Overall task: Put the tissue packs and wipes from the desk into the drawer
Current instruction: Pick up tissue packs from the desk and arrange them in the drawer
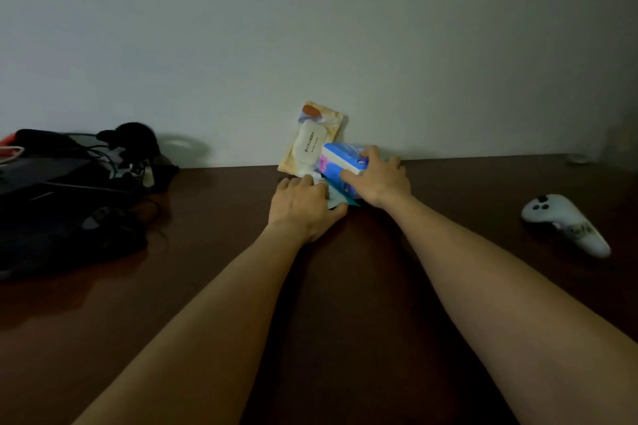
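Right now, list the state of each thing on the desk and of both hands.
wipes pack: propped against wall, lid closed
blue tissue pack: gripped by right hand
small flat pack: under left hand, on desk
white controller: lying untouched

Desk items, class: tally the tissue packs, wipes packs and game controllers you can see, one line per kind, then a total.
Tissue packs: 2, blue tissue pack, flat tissue pack
Wipes packs: 1, wipes pack
Game controllers: 1, white controller
Total: 4
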